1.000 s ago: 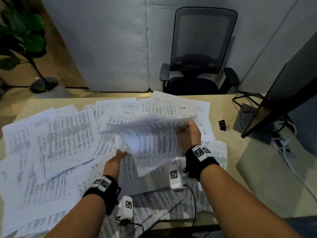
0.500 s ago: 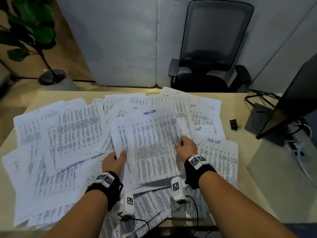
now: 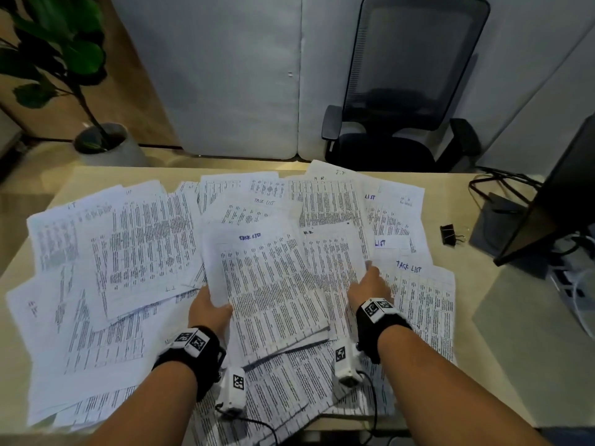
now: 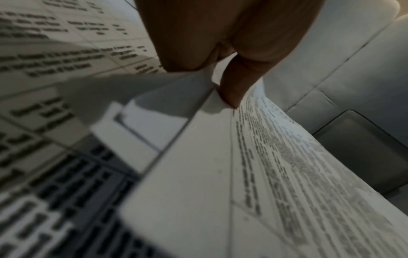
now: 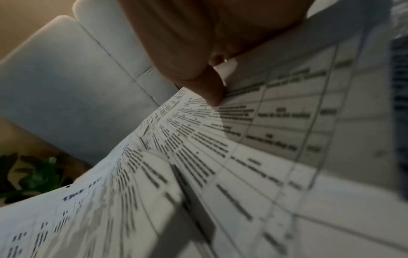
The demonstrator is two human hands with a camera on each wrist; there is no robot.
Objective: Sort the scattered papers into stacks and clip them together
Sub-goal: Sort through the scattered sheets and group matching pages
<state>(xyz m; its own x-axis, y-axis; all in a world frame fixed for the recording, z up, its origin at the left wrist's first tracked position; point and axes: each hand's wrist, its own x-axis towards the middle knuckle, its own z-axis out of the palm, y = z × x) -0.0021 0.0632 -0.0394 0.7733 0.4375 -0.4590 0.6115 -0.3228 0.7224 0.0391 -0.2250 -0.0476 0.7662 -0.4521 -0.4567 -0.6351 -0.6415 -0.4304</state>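
1. My left hand [image 3: 209, 309] fingers pinch the task list stack [image 3: 273, 284] in the middle of the surface [image 3: 483, 317]; sheets could slip out.
2. My right hand [image 3: 368, 289] pinches its 3 o'clock edge; pulling could tear it.

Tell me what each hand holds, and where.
Left hand pinches the TASK LIST stack at its left edge; right hand grips an H.R. sheet at its right edge.

Printed papers [image 3: 145, 252] lie scattered and overlapping across the surface [image 3: 467, 284]; a "TASK LIST" sheaf [image 3: 270, 284] sits tilted on top at the middle. A black binder clip [image 3: 449, 235] rests beside them.
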